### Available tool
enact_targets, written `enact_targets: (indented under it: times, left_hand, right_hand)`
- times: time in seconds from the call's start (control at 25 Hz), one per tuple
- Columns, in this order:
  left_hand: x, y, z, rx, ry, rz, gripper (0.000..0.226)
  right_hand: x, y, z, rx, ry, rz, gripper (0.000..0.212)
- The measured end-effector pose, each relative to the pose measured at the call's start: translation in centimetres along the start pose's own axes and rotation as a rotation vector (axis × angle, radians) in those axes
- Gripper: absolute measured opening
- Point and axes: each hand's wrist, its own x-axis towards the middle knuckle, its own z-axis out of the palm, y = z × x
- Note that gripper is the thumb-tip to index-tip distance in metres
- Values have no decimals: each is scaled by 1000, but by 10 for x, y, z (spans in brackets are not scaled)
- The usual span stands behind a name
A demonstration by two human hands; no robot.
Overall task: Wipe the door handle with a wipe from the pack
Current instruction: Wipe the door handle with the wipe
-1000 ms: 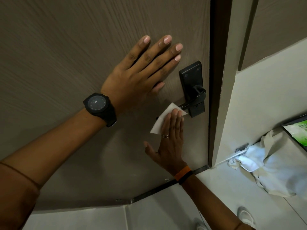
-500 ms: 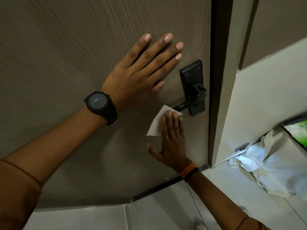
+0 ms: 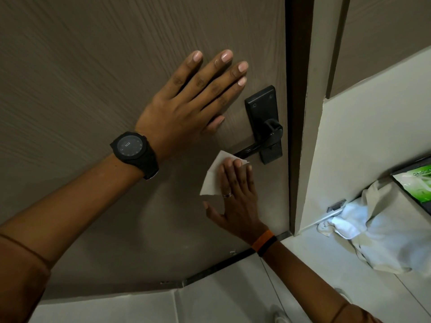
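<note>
A black lever door handle (image 3: 257,145) on a black backplate (image 3: 261,106) sits near the right edge of a brown wood-grain door (image 3: 93,66). My right hand (image 3: 235,197) presses a white wipe (image 3: 213,176) flat against the door just below the lever's free end, fingers straight and together. My left hand (image 3: 186,108), with a black watch on the wrist, lies flat on the door to the upper left of the handle, fingers spread. A green wipe pack (image 3: 417,183) shows at the right edge.
The dark door edge and a pale frame (image 3: 312,136) run down to the right of the handle. A crumpled white cloth (image 3: 377,229) hangs under the pack on the right. Light floor tiles (image 3: 210,304) lie below the door.
My right hand slid the wipe a little left and down along the door below the lever. My left hand stayed flat on the door.
</note>
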Motion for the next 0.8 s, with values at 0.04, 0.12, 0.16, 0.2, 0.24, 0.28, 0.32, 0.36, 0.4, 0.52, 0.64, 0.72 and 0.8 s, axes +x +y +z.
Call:
enact_targets:
  times: [0.04,0.12,0.16,0.2,0.24,0.28,0.32,0.36,0.4,0.52,0.64,0.72,0.8]
  left_hand:
    - [0,0,1,0,1,-4,58]
    - [0,1,2,-8,-2,-14,58]
    - [0,2,2,-8,-2,-15,58]
    - [0,2,2,-4,-1,-15,58]
    - [0,2,2,0,-1,-13,59]
    - [0,1,3,0,-1,-13,59]
    - [0,1,2,-4,-2,-16,59]
    - [0,2,2,-10,-6,-20,58]
    - [0,2,1,-15,-11,-23,58]
    - [-1,2,0,-21,-16,-22,59]
    - [1,0,-1,-6,-7,-24,59]
    - [1,1,-1,-1,-6,-17,58]
    - [2,2,-2,2,-17,-10,58]
  right_hand:
    - [2,6,-1,-25,5,-16,97]
    - [8,22,-6,-69,41,-6,93]
    - [13,31,-9,-70,79,47,89]
    - [18,36,-12,-53,120,122,84]
    - [22,38,-13,-21,150,195,82]
    - [24,35,-13,13,159,236,82]
    - [23,28,-11,39,145,228,83]
    - [19,19,-8,49,109,168,85]
    - [12,10,-4,42,60,83,88]
    - [2,5,-4,-16,-12,-66,87]
    - [12,25,-12,-50,48,4,79]
    - [18,36,-19,-53,99,93,77]
    - [22,39,-24,-34,136,123,73]
